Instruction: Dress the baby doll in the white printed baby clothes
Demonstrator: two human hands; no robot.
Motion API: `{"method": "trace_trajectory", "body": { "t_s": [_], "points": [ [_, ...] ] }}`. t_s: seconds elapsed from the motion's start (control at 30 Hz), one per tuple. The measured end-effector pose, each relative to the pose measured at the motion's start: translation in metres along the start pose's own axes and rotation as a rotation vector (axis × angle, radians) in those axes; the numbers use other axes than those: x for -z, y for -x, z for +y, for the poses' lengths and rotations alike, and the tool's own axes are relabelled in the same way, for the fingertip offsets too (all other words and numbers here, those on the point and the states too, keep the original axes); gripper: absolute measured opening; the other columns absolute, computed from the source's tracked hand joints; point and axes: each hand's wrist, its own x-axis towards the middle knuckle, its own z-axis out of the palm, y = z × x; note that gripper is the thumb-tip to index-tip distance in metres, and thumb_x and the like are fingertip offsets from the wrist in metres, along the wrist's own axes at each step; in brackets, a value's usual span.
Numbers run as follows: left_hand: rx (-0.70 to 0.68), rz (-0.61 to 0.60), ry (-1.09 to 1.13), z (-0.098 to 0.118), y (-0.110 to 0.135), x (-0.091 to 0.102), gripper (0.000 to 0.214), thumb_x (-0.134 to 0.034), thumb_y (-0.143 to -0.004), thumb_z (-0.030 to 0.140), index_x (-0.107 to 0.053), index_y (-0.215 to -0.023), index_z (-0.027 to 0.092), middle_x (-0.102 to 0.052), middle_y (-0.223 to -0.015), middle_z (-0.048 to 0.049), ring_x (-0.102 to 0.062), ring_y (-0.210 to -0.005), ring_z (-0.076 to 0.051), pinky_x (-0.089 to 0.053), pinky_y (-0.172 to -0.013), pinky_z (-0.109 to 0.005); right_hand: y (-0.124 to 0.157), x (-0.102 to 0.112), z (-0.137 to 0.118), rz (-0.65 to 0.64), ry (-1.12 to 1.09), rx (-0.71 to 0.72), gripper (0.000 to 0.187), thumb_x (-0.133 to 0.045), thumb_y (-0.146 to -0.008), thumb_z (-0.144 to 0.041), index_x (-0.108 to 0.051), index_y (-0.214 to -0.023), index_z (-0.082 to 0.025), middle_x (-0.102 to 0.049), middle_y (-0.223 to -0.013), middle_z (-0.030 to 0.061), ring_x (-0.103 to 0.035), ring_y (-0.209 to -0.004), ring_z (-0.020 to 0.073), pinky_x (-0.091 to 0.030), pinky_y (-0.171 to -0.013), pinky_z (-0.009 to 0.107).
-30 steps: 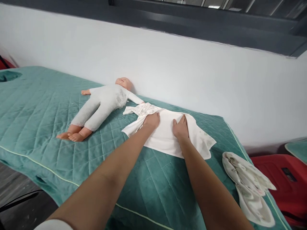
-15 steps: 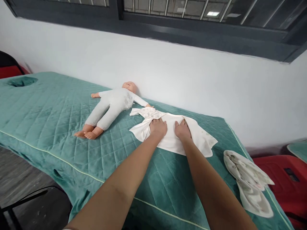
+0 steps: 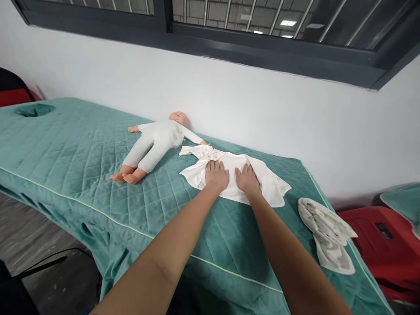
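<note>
White garment (image 3: 231, 173): lies flat on green quilted cover (image 3: 82, 148), far side, near wall.
I see left hand (image 3: 216, 176) and right hand (image 3: 247, 180) both on garment's middle, palms down, fingers spread, pressing, grasping nothing.
Faint print on fabric, too small for me to read.
Long axis runs along wall; bunched end points at doll (image 3: 154, 142), just beside its outstretched arm.
Crumpled cloth (image 3: 328, 234) lies apart at cover's right edge.

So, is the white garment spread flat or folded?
Mostly spread flat: the white garment lies on the green cover under the left hand and right hand; only its end near the doll is rumpled.
</note>
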Motion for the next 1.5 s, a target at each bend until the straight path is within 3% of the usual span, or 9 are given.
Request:
{"method": "trace_trajectory", "body": {
  "t_s": [0.3, 0.57, 0.73, 0.87, 0.97, 1.1, 1.23, 1.33, 1.5],
  "points": [
    [-0.094, -0.074, -0.019, -0.009, 0.03, 0.01, 0.064, -0.023, -0.1, 0.046, -0.034, -0.155, 0.015, -0.02, -0.166, -0.0117, -0.013, -0.155, -0.03, -0.008, -0.125, -0.05, 0.05, 0.006, 0.013, -0.042, 0.084, 0.223, 0.069, -0.023, -0.102, -0.051, -0.027, -0.157, -0.01, -0.017, -0.166, 0.0138, -0.01, -0.155, 0.0256, -0.012, -0.124, 0.044],
    [-0.178, -0.054, -0.035, -0.027, 0.06, 0.022, 0.061, -0.022, -0.101, 0.047, -0.039, -0.153, 0.02, -0.026, -0.165, -0.0074, -0.018, -0.154, -0.029, -0.015, -0.125, -0.05, 0.107, 0.016, 0.038, 0.125, 0.061, 0.462, 0.057, -0.03, -0.103, -0.046, -0.048, -0.146, -0.013, -0.038, -0.158, 0.0153, -0.03, -0.148, 0.0299, -0.027, -0.117, 0.049],
    [-0.217, -0.011, -0.045, -0.038, 0.071, 0.025, 0.059, -0.023, -0.102, 0.045, -0.043, -0.15, 0.018, -0.03, -0.163, -0.0107, -0.023, -0.152, -0.031, -0.019, -0.124, -0.05, 0.134, 0.024, 0.058, 0.344, -0.041, 0.569, 0.034, -0.039, -0.102, -0.037, -0.066, -0.107, -0.017, -0.068, -0.116, 0.0121, -0.058, -0.108, 0.0265, -0.045, -0.094, 0.04],
    [-0.231, 0.025, -0.017, -0.038, 0.075, 0.022, 0.055, -0.029, -0.102, 0.043, -0.048, -0.146, 0.017, -0.037, -0.16, -0.0118, -0.028, -0.15, -0.031, -0.022, -0.123, -0.051, 0.138, 0.027, 0.058, 0.341, 0.036, 0.547, 0.029, -0.041, -0.102, -0.035, -0.06, -0.085, -0.02, -0.065, -0.087, 0.0075, -0.056, -0.085, 0.0237, -0.043, -0.08, 0.037],
    [-0.242, 0.153, 0.069, -0.038, 0.078, 0.025, 0.05, -0.038, -0.099, 0.036, -0.05, -0.143, 0.014, -0.037, -0.159, -0.0146, -0.026, -0.151, -0.031, -0.026, -0.122, -0.051, 0.135, 0.027, 0.055, 0.318, 0.055, 0.535, 0.03, -0.042, -0.102, -0.034, -0.056, -0.079, -0.021, -0.062, -0.082, 0.0057, -0.056, -0.082, 0.0224, -0.042, -0.077, 0.035],
    [-0.218, 0.488, 0.247, -0.055, 0.077, 0.035, 0.048, -0.045, -0.094, 0.021, -0.048, -0.141, 0.014, -0.036, -0.159, -0.0144, -0.023, -0.152, -0.028, -0.029, -0.122, -0.048, 0.135, 0.028, 0.055, 0.309, 0.048, 0.531, 0.03, -0.042, -0.102, -0.033, -0.056, -0.078, -0.021, -0.061, -0.08, 0.0051, -0.056, -0.081, 0.0218, -0.04, -0.074, 0.035],
    [0.124, 0.628, 0.522, -0.092, 0.058, 0.04, 0.043, -0.044, -0.095, 0.023, -0.052, -0.135, 0.013, -0.057, -0.14, -0.017, -0.049, -0.137, -0.028, -0.039, -0.115, -0.047, 0.14, 0.03, 0.055, 0.36, 0.026, 0.562, 0.025, -0.044, -0.1, -0.033, -0.059, -0.084, -0.02, -0.065, -0.086, 0.0063, -0.057, -0.085, 0.0235, -0.041, -0.076, 0.037],
    [0.281, 0.528, 0.625, -0.113, 0.039, 0.039, 0.044, -0.045, -0.095, 0.027, -0.053, -0.136, 0.014, -0.062, -0.135, -0.017, -0.058, -0.127, -0.029, -0.044, -0.11, -0.046, 0.137, 0.029, 0.042, 0.334, -0.143, 0.577, 0.02, -0.046, -0.099, -0.035, -0.061, -0.096, -0.021, -0.067, -0.099, 0.0076, -0.06, -0.096, 0.0243, -0.045, -0.086, 0.039],
    [0.157, 0.26, 0.638, -0.121, 0.012, 0.045, 0.049, -0.053, -0.093, 0.031, -0.053, -0.141, 0.024, -0.07, -0.127, -0.0084, -0.063, -0.121, -0.026, -0.044, -0.109, -0.043, 0.082, 0.019, -0.021, 0.054, -0.629, 0.286, 0.035, -0.052, -0.092, -0.043, -0.054, -0.121, -0.023, -0.068, -0.115, 0.0086, -0.066, -0.099, 0.0212, -0.051, -0.086, 0.036]
  ]
}}
